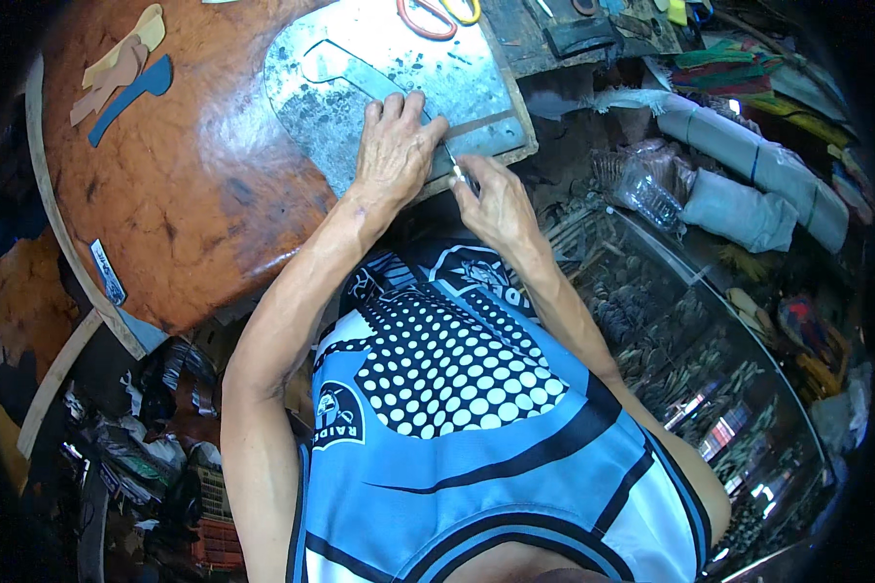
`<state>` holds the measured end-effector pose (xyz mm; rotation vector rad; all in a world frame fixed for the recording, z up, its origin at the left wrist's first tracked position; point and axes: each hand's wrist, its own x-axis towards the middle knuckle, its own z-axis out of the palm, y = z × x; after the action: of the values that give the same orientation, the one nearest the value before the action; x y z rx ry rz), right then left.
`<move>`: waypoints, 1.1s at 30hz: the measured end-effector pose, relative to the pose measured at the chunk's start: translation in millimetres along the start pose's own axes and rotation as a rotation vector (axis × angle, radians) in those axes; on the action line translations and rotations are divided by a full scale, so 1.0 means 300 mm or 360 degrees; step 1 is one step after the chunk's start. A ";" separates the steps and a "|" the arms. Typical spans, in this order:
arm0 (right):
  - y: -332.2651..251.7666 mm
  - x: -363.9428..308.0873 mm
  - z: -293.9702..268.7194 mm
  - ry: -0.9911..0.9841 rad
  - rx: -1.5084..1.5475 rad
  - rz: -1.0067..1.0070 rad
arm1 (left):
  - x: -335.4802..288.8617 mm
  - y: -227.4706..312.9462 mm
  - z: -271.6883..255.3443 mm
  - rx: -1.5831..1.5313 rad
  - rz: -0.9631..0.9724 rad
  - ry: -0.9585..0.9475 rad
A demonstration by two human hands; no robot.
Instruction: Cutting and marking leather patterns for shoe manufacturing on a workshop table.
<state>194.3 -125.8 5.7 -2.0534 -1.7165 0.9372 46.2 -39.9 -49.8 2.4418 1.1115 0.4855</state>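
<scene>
My left hand [397,151] lies on a grey, speckled sheet [306,117] with its fingers stretched forward. It presses down a long, narrow grey piece with a rounded, widened end [329,64], which looks like a template. Close by, my right hand [496,199] is closed around a slim pointed tool [454,167] with a dark handle. Its thin tip meets the sheet beside my left fingers. Whether it is a knife or an awl, I cannot tell. A brown strip [482,124] lies on the sheet right of my left hand.
Brown leather [156,204] covers the table on the left. Blue [134,97], tan [113,83] and yellow [124,49] shaped pieces lie there. Scissors with orange handles [428,19] rest at the top. Wrapped bundles [739,209] and a glass-topped case [710,360] stand on the right.
</scene>
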 end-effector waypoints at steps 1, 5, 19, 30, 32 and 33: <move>0.002 -0.028 0.004 0.0038 0.0021 0.0013 | 0.002 0.003 -0.004 0.0001 0.0009 0.0007; -0.020 -0.080 -0.005 0.0111 0.0172 0.0086 | -0.009 0.001 -0.018 0.0055 -0.0004 -0.0044; -0.129 0.239 -0.015 0.0173 -0.0406 -0.0448 | -0.274 -0.017 -0.161 -0.1453 -0.1109 0.0365; -0.125 0.421 0.037 -0.0145 -0.0199 -0.0546 | -0.197 0.059 -0.111 -0.1807 -0.1365 0.0708; -0.102 0.436 -0.021 -0.0172 -0.0052 -0.0485 | -0.159 0.031 -0.147 -0.1437 -0.1428 0.0677; -0.109 0.448 -0.072 -0.0514 0.0282 -0.0106 | -0.145 0.000 -0.142 -0.1105 -0.1326 0.0761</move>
<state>193.2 14.2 3.2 -1.7964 -1.7667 1.4071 -0.8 -63.8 -19.7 1.1534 1.6529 0.9743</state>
